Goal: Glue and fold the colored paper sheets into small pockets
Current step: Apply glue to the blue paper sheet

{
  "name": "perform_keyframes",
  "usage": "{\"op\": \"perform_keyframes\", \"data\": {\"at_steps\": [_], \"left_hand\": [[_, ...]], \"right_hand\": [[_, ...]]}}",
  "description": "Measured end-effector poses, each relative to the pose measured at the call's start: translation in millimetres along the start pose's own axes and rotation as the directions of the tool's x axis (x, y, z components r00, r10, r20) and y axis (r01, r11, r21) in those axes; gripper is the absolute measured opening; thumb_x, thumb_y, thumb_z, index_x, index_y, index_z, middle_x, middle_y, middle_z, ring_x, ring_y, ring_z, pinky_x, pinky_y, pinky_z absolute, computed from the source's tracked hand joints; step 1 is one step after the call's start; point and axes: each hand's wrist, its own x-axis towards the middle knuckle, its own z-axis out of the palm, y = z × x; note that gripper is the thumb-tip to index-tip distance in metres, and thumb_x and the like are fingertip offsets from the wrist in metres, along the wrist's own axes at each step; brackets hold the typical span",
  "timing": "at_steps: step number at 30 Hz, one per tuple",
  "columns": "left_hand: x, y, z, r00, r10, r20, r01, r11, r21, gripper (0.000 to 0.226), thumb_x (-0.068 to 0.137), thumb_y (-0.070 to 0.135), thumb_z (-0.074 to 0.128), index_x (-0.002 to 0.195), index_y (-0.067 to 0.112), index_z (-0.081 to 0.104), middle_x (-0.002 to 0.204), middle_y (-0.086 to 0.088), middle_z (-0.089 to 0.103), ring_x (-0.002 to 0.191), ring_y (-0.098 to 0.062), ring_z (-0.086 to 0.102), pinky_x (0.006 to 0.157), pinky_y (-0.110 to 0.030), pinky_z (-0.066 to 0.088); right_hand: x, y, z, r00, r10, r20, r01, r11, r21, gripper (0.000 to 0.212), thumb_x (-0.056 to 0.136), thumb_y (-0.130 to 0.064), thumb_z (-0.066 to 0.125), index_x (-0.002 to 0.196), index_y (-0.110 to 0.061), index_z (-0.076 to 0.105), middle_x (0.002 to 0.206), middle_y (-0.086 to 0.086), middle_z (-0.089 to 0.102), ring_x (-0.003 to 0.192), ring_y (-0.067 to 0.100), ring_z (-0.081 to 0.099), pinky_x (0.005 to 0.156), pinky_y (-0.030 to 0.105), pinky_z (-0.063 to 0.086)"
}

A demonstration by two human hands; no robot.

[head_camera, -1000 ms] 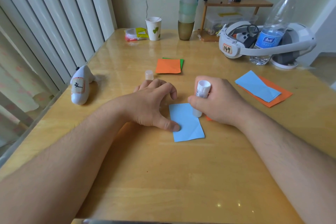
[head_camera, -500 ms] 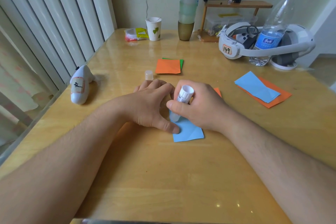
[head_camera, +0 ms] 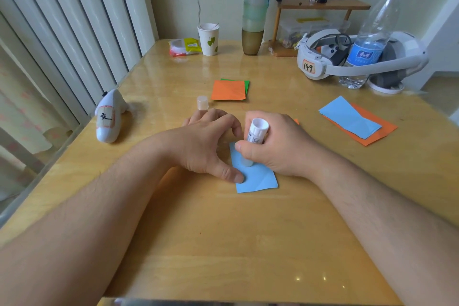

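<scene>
A folded light-blue paper sheet (head_camera: 258, 179) lies on the wooden table (head_camera: 223, 243) in the middle. My left hand (head_camera: 206, 146) presses its left edge down with the thumb and fingertips. My right hand (head_camera: 275, 146) grips a white glue stick (head_camera: 255, 135), whose tip touches the blue paper near its left side. The glue stick's cap (head_camera: 202, 102) stands on the table just beyond my left hand. An orange corner (head_camera: 296, 121) peeks out behind my right hand.
Orange paper on green paper (head_camera: 229, 89) lies further back. A blue sheet on an orange sheet (head_camera: 355, 120) lies to the right. A white shark toy (head_camera: 109, 117) sits left. Paper cup (head_camera: 208, 38), stacked cups (head_camera: 255, 7), headset (head_camera: 347, 62) and water bottle (head_camera: 372, 37) stand at the back.
My right hand carried the glue stick from the paper's right side to its left edge, then drew it slightly toward me along that edge. My left hand kept pressing the paper.
</scene>
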Motion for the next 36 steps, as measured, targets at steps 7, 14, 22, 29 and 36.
{"op": "perform_keyframes", "data": {"at_steps": [7, 14, 22, 29, 36], "left_hand": [[-0.8, -0.5, 0.4, 1.000, 0.001, -0.002, -0.001, 1.000, -0.013, 0.082, 0.044, 0.085, 0.070, 0.113, 0.053, 0.039, 0.131, 0.019, 0.032, 0.123, -0.014, 0.026, 0.116, -0.040, 0.027], [0.3, -0.9, 0.5, 0.999, 0.023, -0.021, -0.024, 1.000, -0.007, 0.077, 0.055, 0.075, 0.084, 0.113, 0.052, 0.039, 0.130, 0.018, 0.033, 0.122, -0.015, 0.026, 0.113, -0.037, 0.026], [0.3, -1.1, -0.2, 1.000, 0.017, -0.005, -0.017, 1.000, -0.010, 0.077, 0.052, 0.079, 0.079, 0.113, 0.054, 0.039, 0.130, 0.019, 0.032, 0.123, -0.016, 0.026, 0.114, -0.039, 0.026], [-0.7, 0.9, -1.1, 1.000, 0.022, 0.009, -0.022, 1.000, -0.002, 0.078, 0.054, 0.077, 0.081, 0.114, 0.056, 0.036, 0.135, 0.019, 0.029, 0.129, -0.014, 0.022, 0.115, -0.037, 0.023], [-2.4, 2.8, -2.2, 0.999, -0.017, 0.037, 0.016, 1.000, 0.011, 0.101, 0.043, 0.085, 0.069, 0.132, 0.047, 0.039, 0.141, 0.019, 0.027, 0.136, -0.013, 0.018, 0.119, -0.040, 0.022]], "right_hand": [[-4.6, 14.0, -19.8, 0.999, 0.015, 0.043, -0.014, 1.000, -0.019, 0.028, 0.083, -0.024, 0.080, 0.074, -0.017, 0.055, 0.069, 0.005, 0.059, 0.062, 0.011, 0.044, 0.058, 0.031, 0.038], [-3.7, 15.0, -21.4, 0.999, 0.020, 0.036, -0.018, 0.999, -0.038, 0.028, 0.083, -0.025, 0.079, 0.074, -0.014, 0.054, 0.070, 0.005, 0.059, 0.065, 0.019, 0.046, 0.059, 0.032, 0.039], [-2.3, 14.9, -22.2, 0.993, 0.003, -0.116, -0.009, 0.999, -0.048, 0.032, 0.078, -0.033, 0.071, 0.073, -0.010, 0.050, 0.068, 0.010, 0.056, 0.061, 0.019, 0.045, 0.056, 0.035, 0.039], [-2.2, -1.1, 0.9, 0.997, -0.067, -0.037, 0.069, 0.997, 0.044, 0.028, 0.082, -0.034, 0.079, 0.073, -0.018, 0.057, 0.069, -0.002, 0.064, 0.064, 0.009, 0.051, 0.059, 0.023, 0.041], [-0.1, -2.8, 8.9, 0.998, -0.049, 0.030, 0.047, 0.997, 0.066, 0.026, 0.084, -0.029, 0.081, 0.075, -0.022, 0.057, 0.066, -0.008, 0.059, 0.061, 0.006, 0.048, 0.057, 0.018, 0.037]]}}
